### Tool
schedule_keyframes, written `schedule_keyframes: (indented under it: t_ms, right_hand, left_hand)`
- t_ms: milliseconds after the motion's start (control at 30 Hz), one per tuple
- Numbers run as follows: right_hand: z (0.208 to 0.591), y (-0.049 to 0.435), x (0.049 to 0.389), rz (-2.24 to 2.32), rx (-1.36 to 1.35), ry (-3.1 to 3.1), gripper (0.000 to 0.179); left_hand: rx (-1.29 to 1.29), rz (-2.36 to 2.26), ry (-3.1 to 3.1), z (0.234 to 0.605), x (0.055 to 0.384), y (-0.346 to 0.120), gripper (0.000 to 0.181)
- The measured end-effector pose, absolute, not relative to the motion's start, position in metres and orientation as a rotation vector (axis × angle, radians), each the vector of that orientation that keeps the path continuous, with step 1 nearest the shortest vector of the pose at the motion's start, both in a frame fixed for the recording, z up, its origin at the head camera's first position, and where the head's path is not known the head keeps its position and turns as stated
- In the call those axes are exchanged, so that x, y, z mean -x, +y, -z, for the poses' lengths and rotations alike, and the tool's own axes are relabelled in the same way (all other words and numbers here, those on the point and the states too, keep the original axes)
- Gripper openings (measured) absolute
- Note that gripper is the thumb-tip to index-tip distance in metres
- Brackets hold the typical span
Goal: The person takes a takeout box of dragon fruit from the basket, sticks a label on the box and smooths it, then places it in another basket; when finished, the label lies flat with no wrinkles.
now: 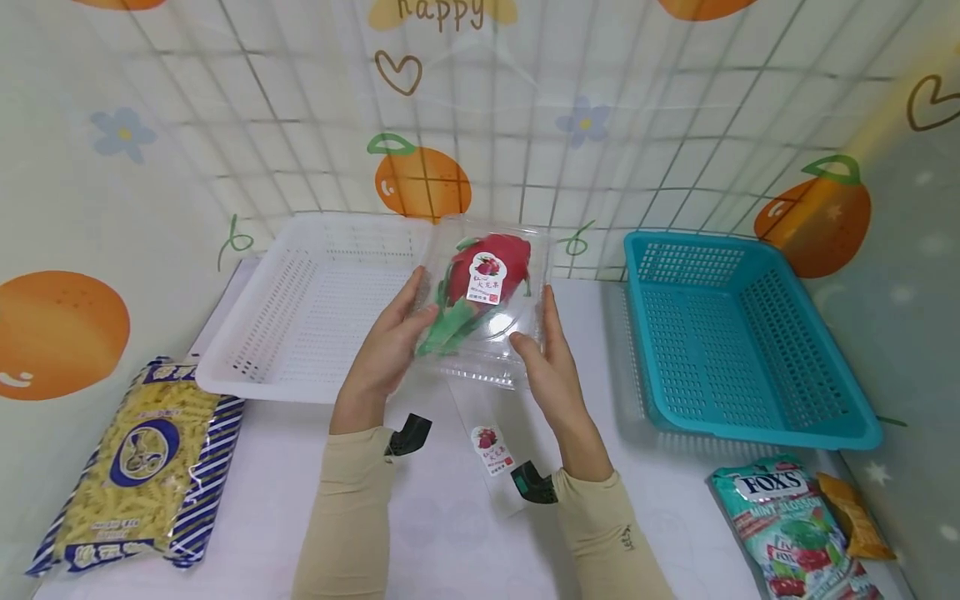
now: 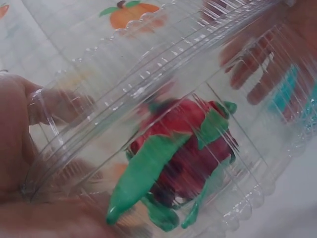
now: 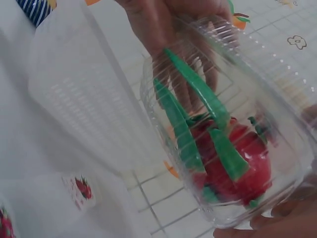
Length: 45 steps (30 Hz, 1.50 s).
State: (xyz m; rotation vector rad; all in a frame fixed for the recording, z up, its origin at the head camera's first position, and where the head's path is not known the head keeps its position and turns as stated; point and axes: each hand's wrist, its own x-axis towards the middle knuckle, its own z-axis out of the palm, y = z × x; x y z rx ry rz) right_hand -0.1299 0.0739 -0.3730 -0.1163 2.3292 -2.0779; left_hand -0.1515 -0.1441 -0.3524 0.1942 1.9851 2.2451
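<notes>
Both hands hold up a clear plastic clamshell box (image 1: 480, 371) in the middle of the head view. Inside lies a red dragon fruit (image 1: 513, 250) with green leaf tips, and a printed label (image 1: 487, 279) shows on the lid. My left hand (image 1: 386, 346) grips the box's left side, thumb on its front. The right hand (image 1: 553, 367) grips the opposite side, also with its thumb in front. Through the clear wall, the left wrist view shows the fruit (image 2: 183, 158) and its leaves. Below the box, a second dragon fruit label (image 1: 492, 450) lies on a backing strip on the table.
A white basket (image 1: 262, 387) stands behind the left hand, a blue basket (image 1: 757, 433) at the right. A bag of spiral pasta (image 1: 142, 467) lies at the left. At the front right are a Fox's candy bag (image 1: 795, 533) and a small orange packet (image 1: 855, 517).
</notes>
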Motion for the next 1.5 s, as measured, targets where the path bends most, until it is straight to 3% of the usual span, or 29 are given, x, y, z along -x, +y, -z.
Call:
schedule_keyframes:
  t_ms: [567, 1500]
  right_hand:
    - [0.371, 0.032, 0.133, 2.114, 0.161, 2.274, 0.081]
    - [0.359, -0.066, 0.140, 2.012, 0.322, 2.270, 0.084]
  left_hand:
    - [-0.240, -2.345, 1.896, 0.350, 0.145, -0.186, 0.066]
    - [0.069, -2.426, 1.972, 0.335, 0.124, -0.280, 0.063]
